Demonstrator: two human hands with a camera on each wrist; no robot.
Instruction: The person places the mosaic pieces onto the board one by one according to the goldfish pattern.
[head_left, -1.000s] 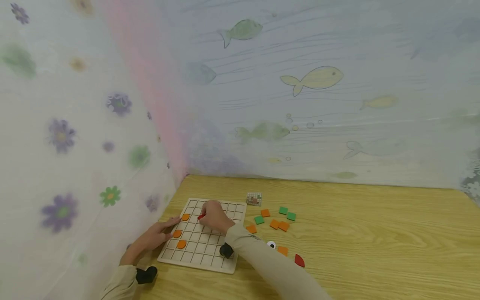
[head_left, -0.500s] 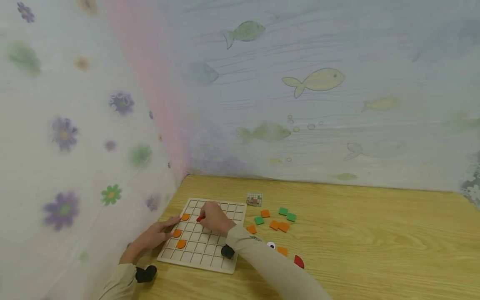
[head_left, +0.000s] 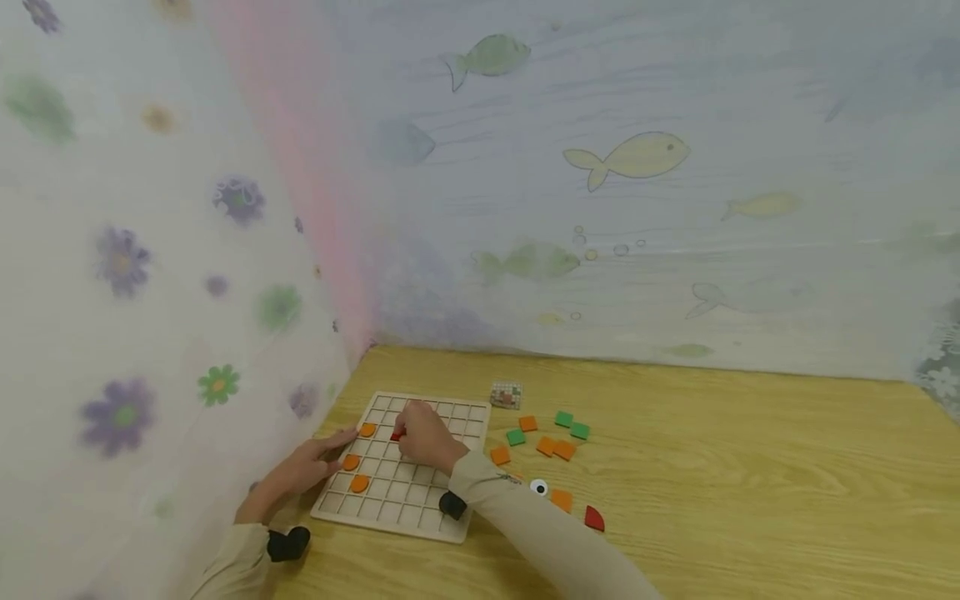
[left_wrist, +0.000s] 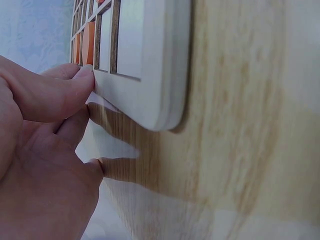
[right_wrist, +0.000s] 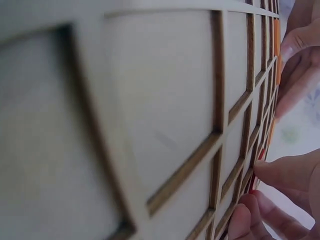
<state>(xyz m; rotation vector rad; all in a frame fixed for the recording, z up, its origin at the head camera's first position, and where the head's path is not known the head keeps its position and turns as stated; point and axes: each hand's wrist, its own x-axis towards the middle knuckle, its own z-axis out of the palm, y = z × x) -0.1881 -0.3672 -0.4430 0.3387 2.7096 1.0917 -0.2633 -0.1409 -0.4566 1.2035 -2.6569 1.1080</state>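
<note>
My left hand (head_left: 303, 468) lies along the left edge of a wooden grid board (head_left: 397, 500), its fingers extended. In the left wrist view the thumb (left_wrist: 80, 87) presses the board's rim while other fingertips touch the table. Over the board's upper left part, my right hand (head_left: 426, 437) pinches a small red piece (head_left: 395, 437) between thumb and fingers, down at a grid cell. Its full shape is hidden by the fingers. Three orange rounded pieces, the upper (head_left: 367, 430), middle (head_left: 351, 462) and lower (head_left: 360, 483), sit in cells near the left edge.
Right of the board lie several orange tiles (head_left: 564, 450) and green tiles (head_left: 564, 419), a white eye piece (head_left: 538, 488) and a red quarter-round piece (head_left: 594, 518). A small patterned card (head_left: 507, 395) is by the board's upper right corner. Painted walls (head_left: 637, 317) border the table.
The red piece has shifted slightly left and nearer to me in my right fingers, and looks flatter against the board. My left hand stays at the board's edge.
</note>
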